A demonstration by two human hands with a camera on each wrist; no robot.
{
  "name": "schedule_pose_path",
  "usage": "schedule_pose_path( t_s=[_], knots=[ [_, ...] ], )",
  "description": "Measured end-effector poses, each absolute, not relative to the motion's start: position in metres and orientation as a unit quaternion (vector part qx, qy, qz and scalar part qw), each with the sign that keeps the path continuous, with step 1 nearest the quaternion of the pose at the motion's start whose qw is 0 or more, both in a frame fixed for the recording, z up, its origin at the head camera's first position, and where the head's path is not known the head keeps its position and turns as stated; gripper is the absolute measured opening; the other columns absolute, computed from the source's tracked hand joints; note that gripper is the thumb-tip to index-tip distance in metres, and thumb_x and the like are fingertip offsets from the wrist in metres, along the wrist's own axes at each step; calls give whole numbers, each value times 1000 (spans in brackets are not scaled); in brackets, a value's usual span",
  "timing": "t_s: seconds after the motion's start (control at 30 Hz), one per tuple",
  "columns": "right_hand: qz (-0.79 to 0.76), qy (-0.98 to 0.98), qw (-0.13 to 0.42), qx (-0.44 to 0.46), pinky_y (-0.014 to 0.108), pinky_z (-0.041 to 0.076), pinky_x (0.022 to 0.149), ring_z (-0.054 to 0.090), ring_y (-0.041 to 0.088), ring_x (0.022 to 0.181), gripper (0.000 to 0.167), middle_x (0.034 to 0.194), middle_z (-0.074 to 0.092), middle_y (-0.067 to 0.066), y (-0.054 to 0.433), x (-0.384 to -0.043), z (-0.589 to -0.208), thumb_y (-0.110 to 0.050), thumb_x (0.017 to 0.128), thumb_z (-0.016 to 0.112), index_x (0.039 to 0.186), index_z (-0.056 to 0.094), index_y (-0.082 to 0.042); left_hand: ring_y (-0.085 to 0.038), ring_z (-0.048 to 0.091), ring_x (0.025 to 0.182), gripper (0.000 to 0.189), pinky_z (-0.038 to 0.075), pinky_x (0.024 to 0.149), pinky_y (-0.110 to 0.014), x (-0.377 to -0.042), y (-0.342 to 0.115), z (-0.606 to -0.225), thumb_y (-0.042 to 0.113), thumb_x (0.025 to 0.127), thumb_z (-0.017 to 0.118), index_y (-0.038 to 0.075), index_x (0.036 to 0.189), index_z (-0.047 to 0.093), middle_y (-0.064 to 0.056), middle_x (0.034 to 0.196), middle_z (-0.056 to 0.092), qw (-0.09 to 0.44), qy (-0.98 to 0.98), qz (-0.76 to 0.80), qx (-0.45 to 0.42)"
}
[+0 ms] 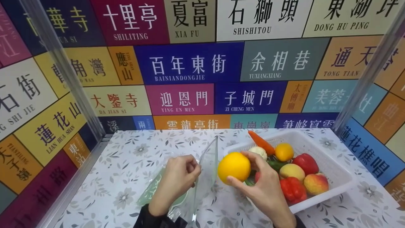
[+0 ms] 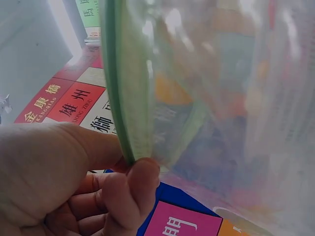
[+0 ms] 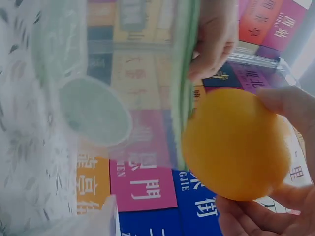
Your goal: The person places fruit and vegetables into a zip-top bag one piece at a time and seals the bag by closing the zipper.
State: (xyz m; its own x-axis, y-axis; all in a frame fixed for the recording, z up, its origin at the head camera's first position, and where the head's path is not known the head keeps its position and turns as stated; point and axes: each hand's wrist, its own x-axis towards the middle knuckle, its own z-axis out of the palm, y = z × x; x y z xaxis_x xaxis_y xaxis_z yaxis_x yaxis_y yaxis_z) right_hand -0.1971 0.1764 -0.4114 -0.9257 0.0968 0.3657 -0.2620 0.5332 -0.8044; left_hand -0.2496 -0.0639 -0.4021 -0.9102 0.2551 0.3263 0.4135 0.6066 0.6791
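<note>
An orange (image 1: 234, 167) is held between the thumb and fingers of my right hand (image 1: 265, 186), in front of the basket's left side. The right wrist view shows the same orange (image 3: 236, 143) beside the bag's green zip strip (image 3: 183, 98). My left hand (image 1: 175, 180) pinches the top edge of a clear zip bag (image 1: 207, 167). In the left wrist view, thumb and finger grip the green strip (image 2: 118, 88) at the bag's mouth. The bag stands partly upright, with green printed areas on its side. Whether anything lies inside it, I cannot tell.
A white plastic basket (image 1: 343, 177) stands at the right. It holds a carrot (image 1: 262, 142), another orange (image 1: 284, 152), a red bell pepper (image 1: 292, 190), peaches (image 1: 316, 184) and other produce. Sign-printed panels rise behind the flower-patterned table (image 1: 120, 171).
</note>
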Motion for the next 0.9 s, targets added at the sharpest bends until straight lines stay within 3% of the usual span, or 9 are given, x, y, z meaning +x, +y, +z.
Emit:
schedule_pose_path(
  t_s=[0.27,0.63,0.9],
  knots=[
    [529,-832,159,48,48,55,114,69,20,126,76,147,66,2,160,-198,-420,-39,84,93,147,58,-15,-3,56,41,23,46,43,-20,-246,-61,-401,6,95,68,12,73,67,7,54,59,76,-883,-419,-197],
    [429,-898,91,39,49,58,110,69,19,120,79,139,69,1,157,-206,-433,-52,79,94,142,61,-17,-7,59,44,21,47,45,-20,-244,-63,-395,9,98,68,10,78,70,5,58,62,56,-881,-430,-188],
    [406,-905,115,51,46,61,103,68,18,111,76,123,71,1,144,-203,-439,-58,77,93,129,56,-17,-8,61,47,18,51,47,-20,-239,-60,-393,11,101,69,9,83,71,4,62,64,33,-872,-445,-203]
  ],
)
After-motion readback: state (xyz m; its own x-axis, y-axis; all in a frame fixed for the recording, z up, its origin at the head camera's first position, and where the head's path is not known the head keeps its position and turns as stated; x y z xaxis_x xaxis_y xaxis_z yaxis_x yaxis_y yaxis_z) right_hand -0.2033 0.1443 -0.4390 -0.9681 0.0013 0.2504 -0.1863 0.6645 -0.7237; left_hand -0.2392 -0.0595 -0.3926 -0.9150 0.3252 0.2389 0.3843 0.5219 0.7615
